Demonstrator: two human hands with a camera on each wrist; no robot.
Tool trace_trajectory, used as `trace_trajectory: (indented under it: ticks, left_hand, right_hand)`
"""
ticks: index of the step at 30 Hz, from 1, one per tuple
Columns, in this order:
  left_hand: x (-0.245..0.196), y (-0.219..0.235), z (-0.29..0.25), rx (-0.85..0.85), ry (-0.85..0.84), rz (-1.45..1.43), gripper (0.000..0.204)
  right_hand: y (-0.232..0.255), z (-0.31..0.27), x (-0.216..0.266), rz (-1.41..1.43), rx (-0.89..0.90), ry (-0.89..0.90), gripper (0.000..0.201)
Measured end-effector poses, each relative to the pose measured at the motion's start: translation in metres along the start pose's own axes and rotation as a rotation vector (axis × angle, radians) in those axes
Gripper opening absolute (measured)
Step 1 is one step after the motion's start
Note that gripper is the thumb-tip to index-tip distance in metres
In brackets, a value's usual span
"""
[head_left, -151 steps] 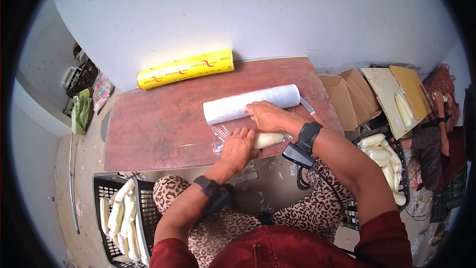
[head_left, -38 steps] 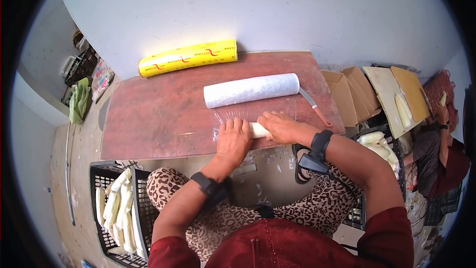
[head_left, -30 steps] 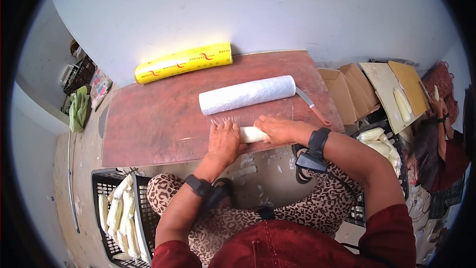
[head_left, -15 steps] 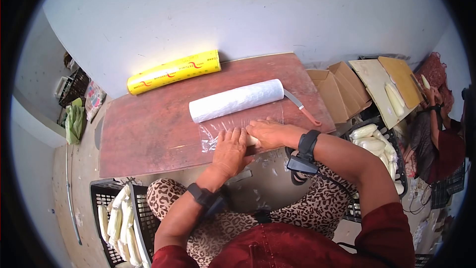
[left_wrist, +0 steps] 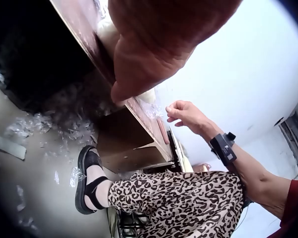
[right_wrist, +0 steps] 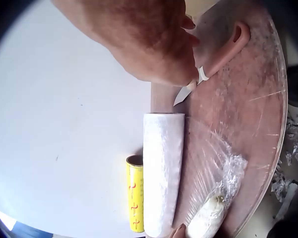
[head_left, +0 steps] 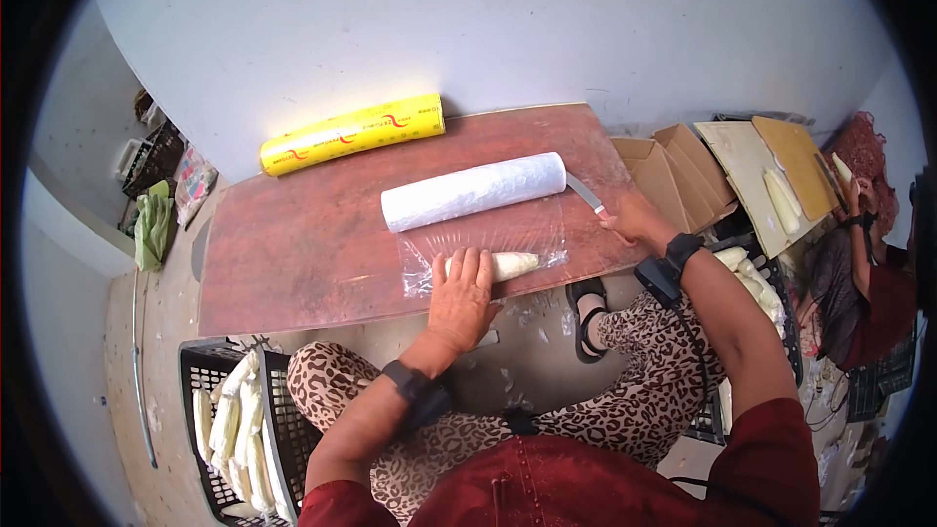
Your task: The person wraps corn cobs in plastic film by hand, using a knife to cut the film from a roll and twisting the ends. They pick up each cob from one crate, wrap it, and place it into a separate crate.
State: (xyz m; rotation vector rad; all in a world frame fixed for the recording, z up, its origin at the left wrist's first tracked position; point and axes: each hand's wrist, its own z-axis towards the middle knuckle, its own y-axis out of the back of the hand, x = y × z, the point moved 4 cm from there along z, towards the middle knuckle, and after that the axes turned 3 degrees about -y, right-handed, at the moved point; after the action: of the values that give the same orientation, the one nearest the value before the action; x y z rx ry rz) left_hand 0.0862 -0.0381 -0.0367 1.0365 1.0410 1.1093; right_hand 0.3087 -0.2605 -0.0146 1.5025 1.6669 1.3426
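A pale ear of corn (head_left: 515, 264) lies on clear cling film (head_left: 527, 224) near the table's front edge. My left hand (head_left: 462, 298) rests over the ear's left part with its fingers stretched forward, hiding that part. The film runs back to a white cling film roll (head_left: 473, 192). Beside the roll's right end, a knife with a reddish handle (right_wrist: 229, 51) lies on the table. My right hand (head_left: 639, 222) is at the knife, its fingertips right by the blade's collar. In the left wrist view, that right hand (left_wrist: 187, 115) hovers above the handle with its fingers loosely bent.
A yellow printed roll (head_left: 351, 133) lies at the back of the red-brown table (head_left: 293, 263). A black crate (head_left: 192, 371) with several wrapped ears stands at left; another with ears is at right. Cardboard boxes (head_left: 673, 176) stand beyond the table's right edge, near another person's hand (head_left: 861, 197).
Both hands rolled the ear on the film. My right hand has since left the ear and moved right to the knife. My left hand remains on the ear.
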Motion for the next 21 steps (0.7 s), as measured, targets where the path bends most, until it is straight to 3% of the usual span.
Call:
trace_trajectory:
  ticks: [2, 5, 8, 11, 14, 17, 21]
  left_hand:
    - [-0.001, -0.001, -0.003, -0.009, 0.033, 0.002, 0.083]
    - [0.001, -0.003, -0.006, -0.012, 0.068, 0.001, 0.082]
    - [0.004, -0.005, -0.009, -0.01, 0.086, -0.003, 0.081]
    - [0.006, -0.006, -0.01, 0.002, 0.088, -0.025, 0.081]
    - [0.007, -0.005, -0.009, 0.02, 0.091, -0.04, 0.082]
    - [0.006, -0.003, -0.01, 0.034, 0.099, -0.048, 0.082]
    - [0.007, -0.003, -0.01, 0.036, 0.111, -0.062, 0.081]
  right_hand:
    - [-0.01, 0.014, -0.01, 0.065, 0.127, -0.056, 0.035]
    - [-0.017, 0.016, -0.011, 0.039, 0.049, -0.049, 0.027]
    - [-0.029, 0.024, -0.015, -0.102, -0.221, 0.196, 0.029]
    - [-0.023, 0.017, -0.011, -0.067, -0.17, 0.14, 0.029]
    - [-0.034, 0.029, -0.021, -0.121, -0.237, 0.212, 0.032]
    - [-0.034, 0.038, -0.025, -0.213, -0.121, 0.109, 0.028]
    - [-0.027, 0.066, -0.079, 0.078, -0.329, 0.044, 0.028]
